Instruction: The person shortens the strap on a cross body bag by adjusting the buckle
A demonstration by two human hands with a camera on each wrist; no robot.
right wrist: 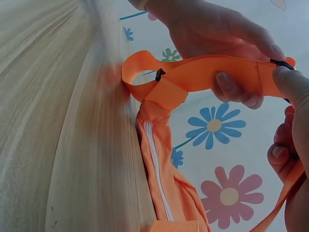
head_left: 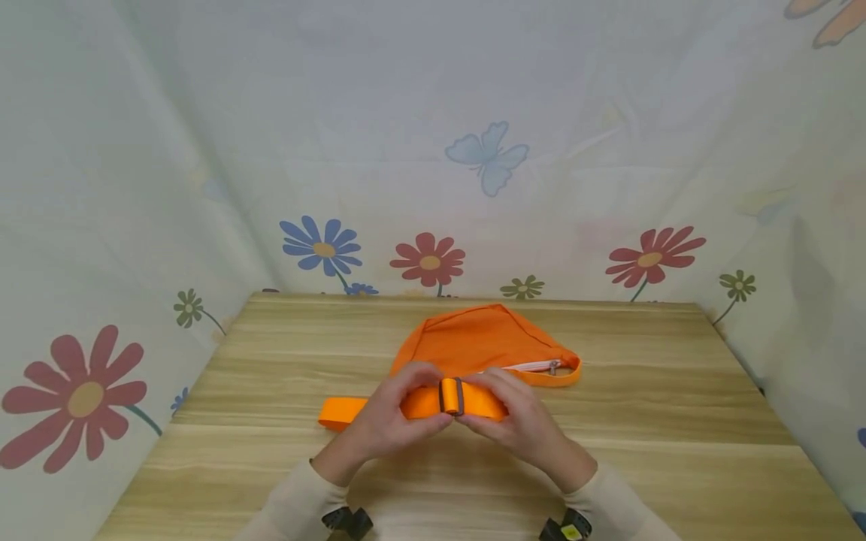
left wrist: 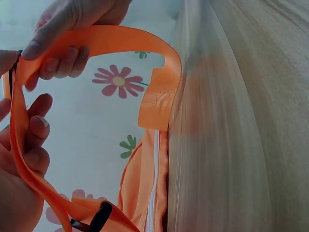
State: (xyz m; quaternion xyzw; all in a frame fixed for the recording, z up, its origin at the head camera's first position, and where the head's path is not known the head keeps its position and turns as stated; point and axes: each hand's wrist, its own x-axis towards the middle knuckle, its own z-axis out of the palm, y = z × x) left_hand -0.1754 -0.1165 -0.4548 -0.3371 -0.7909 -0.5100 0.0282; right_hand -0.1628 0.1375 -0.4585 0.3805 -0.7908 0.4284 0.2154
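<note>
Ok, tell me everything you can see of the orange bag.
The orange bag looks like soft fabric, with a peaked body resting on the wooden tabletop, peak pointing away from the person. A white zipper runs along its near side, with a metal-looking pull toward the right end; whether it is fully closed is unclear. Its orange webbing strap loops toward the person, held by the left hand and right hand at a dark slider.

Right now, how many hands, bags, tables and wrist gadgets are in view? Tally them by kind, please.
Hands: 2 (left hand, right hand, both holding the orange strap)
Bags: 1 (orange bag)
Tables: 1 (wooden table)
Wrist gadgets: 2 (left gadget, right gadget)
Total: 6
</note>
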